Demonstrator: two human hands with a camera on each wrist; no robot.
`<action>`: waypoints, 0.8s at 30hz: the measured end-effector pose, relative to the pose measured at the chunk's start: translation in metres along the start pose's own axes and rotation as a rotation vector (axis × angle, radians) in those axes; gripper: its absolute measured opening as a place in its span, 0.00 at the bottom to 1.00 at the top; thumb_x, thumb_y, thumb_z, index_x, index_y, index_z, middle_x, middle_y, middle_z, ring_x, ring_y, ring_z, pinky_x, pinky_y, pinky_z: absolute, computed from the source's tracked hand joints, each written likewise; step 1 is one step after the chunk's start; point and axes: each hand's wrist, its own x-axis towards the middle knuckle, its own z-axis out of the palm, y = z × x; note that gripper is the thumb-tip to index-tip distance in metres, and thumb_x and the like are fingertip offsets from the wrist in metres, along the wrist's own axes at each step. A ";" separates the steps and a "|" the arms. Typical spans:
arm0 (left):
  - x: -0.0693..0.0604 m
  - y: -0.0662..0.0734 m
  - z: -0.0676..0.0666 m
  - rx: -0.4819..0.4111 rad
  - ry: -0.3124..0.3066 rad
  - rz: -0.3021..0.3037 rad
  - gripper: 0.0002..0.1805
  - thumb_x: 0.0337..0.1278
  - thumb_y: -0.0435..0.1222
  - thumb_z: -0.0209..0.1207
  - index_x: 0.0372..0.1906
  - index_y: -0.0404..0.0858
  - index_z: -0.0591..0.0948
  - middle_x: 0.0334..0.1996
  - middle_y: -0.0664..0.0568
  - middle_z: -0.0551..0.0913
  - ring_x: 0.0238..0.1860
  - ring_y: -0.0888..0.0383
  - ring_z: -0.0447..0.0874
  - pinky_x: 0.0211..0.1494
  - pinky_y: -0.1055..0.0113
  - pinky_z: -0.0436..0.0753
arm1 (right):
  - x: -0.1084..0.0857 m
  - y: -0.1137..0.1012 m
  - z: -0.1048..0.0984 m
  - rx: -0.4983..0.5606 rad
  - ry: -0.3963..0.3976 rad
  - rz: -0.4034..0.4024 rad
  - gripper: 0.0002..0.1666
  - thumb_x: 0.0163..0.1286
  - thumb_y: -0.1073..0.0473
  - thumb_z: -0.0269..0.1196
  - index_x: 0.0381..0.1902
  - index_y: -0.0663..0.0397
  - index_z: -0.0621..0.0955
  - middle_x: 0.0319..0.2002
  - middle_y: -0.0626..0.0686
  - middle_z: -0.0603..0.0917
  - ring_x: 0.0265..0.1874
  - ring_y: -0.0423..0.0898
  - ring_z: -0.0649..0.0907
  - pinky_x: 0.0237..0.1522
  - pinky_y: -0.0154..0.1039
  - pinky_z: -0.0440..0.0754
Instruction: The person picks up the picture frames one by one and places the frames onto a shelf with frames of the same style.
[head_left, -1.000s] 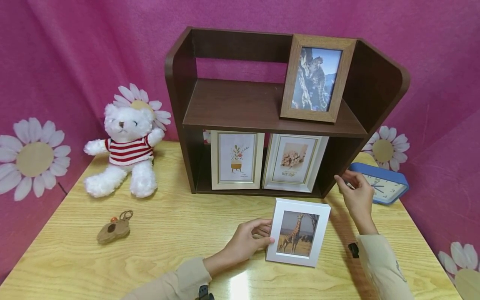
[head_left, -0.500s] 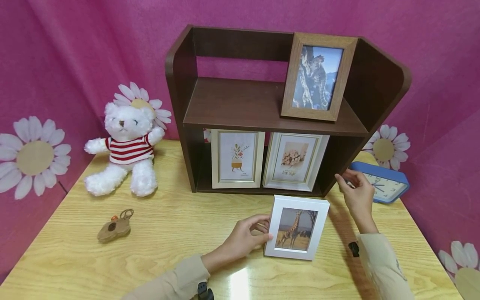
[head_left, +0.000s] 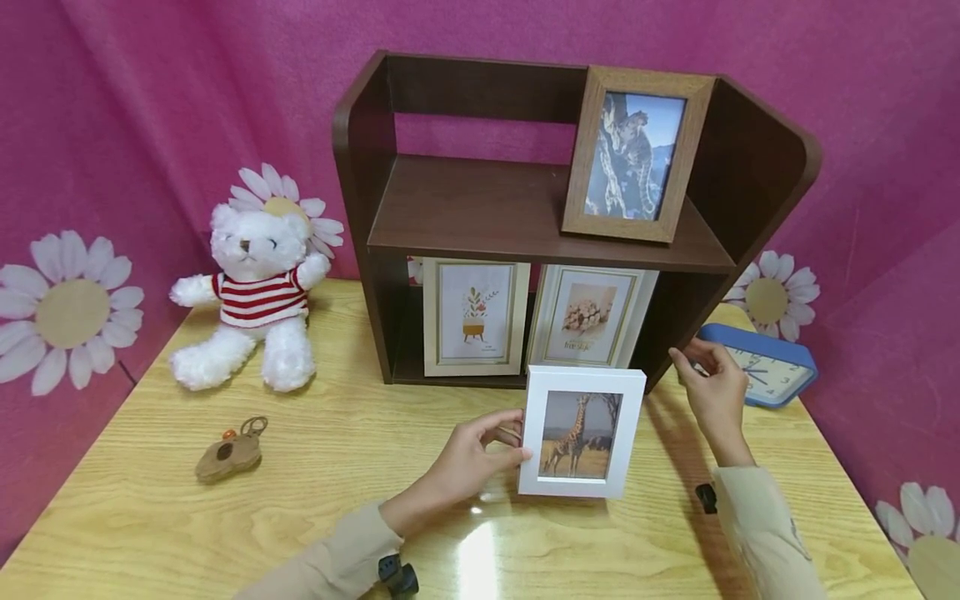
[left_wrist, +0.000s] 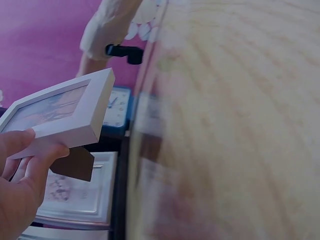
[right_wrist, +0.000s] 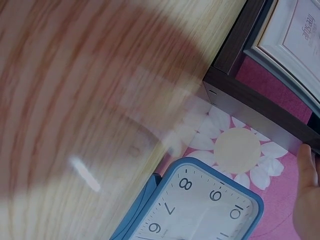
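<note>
In the head view my left hand (head_left: pixel 468 462) holds a white giraffe-picture frame (head_left: pixel 632 433) by its left side, thumb in front. The left wrist view shows my left hand (left_wrist: pixel 25 185) with its thumb on the face of the white frame (left_wrist: pixel 92 112) and fingers behind, near a brown back stand (left_wrist: pixel 75 164). The frame is in front of the dark shelf (head_left: pixel 465 250), overlapping the lower right floral frame (head_left: pixel 588 317). With bent, relaxed fingers, my right hand (head_left: pixel 716 400) touches the shelf's right side; in the right wrist view, it (right_wrist: pixel 307 200) rests at the panel's edge.
A blue clock (head_left: pixel 776 371) stands right of the shelf. A wooden leopard-picture frame (head_left: pixel 588 154) leans on the upper shelf; another flower frame (head_left: pixel 472 312) stands below. At left are a white teddy bear (head_left: pixel 258 300) and a brown keychain (head_left: pixel 228 457) on the wooden table (head_left: pixel 337 450).
My left hand has moved the white giraffe frame up and to the left in the head view, and it now covers the bottom of the right floral frame. My right hand has stayed beside the shelf.
</note>
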 end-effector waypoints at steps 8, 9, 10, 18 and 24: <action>0.000 0.021 -0.017 0.023 0.001 0.009 0.29 0.52 0.30 0.65 0.61 0.28 0.72 0.46 0.40 0.81 0.44 0.54 0.80 0.44 0.72 0.82 | 0.008 0.026 0.001 -0.040 0.006 0.011 0.14 0.60 0.63 0.68 0.42 0.64 0.81 0.28 0.25 0.78 0.32 0.20 0.78 0.33 0.15 0.75; -0.001 0.025 -0.020 0.028 0.000 0.009 0.29 0.52 0.30 0.65 0.61 0.29 0.72 0.46 0.41 0.81 0.44 0.54 0.81 0.43 0.73 0.82 | 0.008 0.026 0.001 -0.048 0.007 0.010 0.14 0.60 0.62 0.68 0.42 0.64 0.81 0.29 0.25 0.78 0.32 0.21 0.78 0.33 0.15 0.75; -0.001 0.028 -0.023 0.032 -0.002 0.014 0.29 0.52 0.30 0.65 0.61 0.29 0.72 0.46 0.40 0.81 0.44 0.53 0.81 0.42 0.73 0.81 | 0.008 0.027 0.001 -0.055 0.009 0.008 0.14 0.60 0.62 0.68 0.42 0.64 0.81 0.28 0.25 0.78 0.33 0.21 0.79 0.33 0.15 0.75; -0.003 0.058 -0.045 0.004 0.001 0.094 0.30 0.51 0.25 0.64 0.61 0.25 0.71 0.45 0.36 0.80 0.41 0.57 0.81 0.40 0.64 0.85 | 0.006 0.025 0.001 -0.057 0.003 0.018 0.16 0.61 0.61 0.68 0.43 0.66 0.80 0.29 0.24 0.78 0.33 0.21 0.79 0.33 0.16 0.76; -0.004 0.081 -0.061 0.056 0.026 0.207 0.29 0.48 0.21 0.64 0.59 0.22 0.72 0.42 0.35 0.80 0.39 0.64 0.81 0.37 0.63 0.86 | 0.006 0.024 0.001 -0.054 -0.002 0.016 0.17 0.61 0.61 0.68 0.44 0.66 0.80 0.29 0.24 0.78 0.33 0.21 0.79 0.33 0.16 0.75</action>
